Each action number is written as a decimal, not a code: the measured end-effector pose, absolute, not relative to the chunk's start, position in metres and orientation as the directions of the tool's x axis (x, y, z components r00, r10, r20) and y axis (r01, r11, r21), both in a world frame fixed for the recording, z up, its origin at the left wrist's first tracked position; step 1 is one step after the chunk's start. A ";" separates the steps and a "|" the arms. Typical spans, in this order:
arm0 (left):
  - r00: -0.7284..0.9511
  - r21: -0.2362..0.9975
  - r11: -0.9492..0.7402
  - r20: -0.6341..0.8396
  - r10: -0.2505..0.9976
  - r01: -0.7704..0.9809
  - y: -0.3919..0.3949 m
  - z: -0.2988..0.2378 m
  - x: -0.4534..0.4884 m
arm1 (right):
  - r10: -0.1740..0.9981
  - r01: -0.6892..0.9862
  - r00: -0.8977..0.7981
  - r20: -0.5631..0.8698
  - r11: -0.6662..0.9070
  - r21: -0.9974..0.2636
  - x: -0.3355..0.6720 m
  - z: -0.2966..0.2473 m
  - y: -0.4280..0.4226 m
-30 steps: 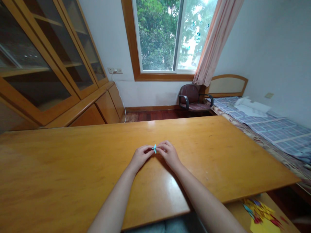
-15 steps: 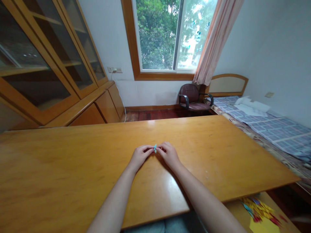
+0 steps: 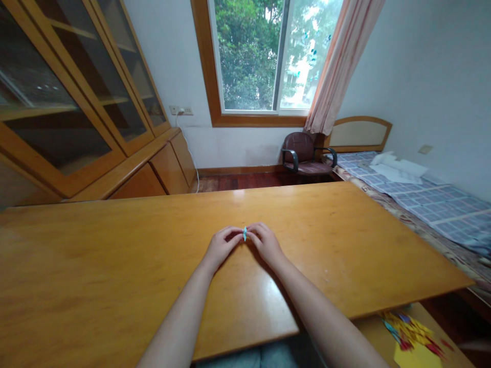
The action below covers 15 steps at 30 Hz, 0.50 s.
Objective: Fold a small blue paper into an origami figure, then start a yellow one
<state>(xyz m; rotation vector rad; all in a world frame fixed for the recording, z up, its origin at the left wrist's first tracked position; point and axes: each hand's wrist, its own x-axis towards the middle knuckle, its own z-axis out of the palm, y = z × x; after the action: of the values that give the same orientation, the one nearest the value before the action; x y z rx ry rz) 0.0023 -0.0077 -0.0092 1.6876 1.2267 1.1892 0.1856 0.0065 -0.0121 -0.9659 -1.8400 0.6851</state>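
Observation:
A tiny light-blue folded paper piece point(image 3: 244, 233) is pinched between the fingertips of both my hands, just above the wooden table point(image 3: 115, 266). My left hand point(image 3: 222, 247) has its fingers curled onto the paper from the left. From the right, my right hand point(image 3: 265, 244) pinches it, fingers closed. Both hands rest near the table's middle, and most of the paper is hidden by the fingers.
A low surface at the bottom right holds several coloured paper scraps point(image 3: 410, 335). A wooden glass-door cabinet point(image 3: 76, 107) stands along the left wall. Beyond the table are a dark red armchair point(image 3: 305, 156) under the window and a bed point(image 3: 429, 199) at the right.
Less of the blue paper shows between my fingertips now; it looked wider one second ago. Both hands stay in the same spot.

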 end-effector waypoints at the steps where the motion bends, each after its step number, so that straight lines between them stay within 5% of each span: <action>1: 0.118 0.911 -0.284 0.260 0.958 0.300 -0.008 -0.008 0.002 | 0.839 0.355 -0.288 0.462 0.542 -0.762 0.186 -0.012 0.007; 7: 0.105 0.923 -0.251 0.230 0.968 0.293 -0.006 -0.013 0.001 | 0.824 0.454 -0.332 0.460 0.566 -0.687 0.185 -0.013 0.007; 15: 0.114 0.923 -0.241 0.216 0.970 0.300 -0.008 -0.009 0.002 | 0.859 0.351 -0.272 0.433 0.508 -0.787 0.185 -0.013 0.006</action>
<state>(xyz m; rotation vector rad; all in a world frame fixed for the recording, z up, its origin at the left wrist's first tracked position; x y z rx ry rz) 0.0020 -0.0081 -0.0095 1.6571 1.2577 1.1525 0.1854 0.0058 -0.0129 -1.0059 -1.8452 0.7055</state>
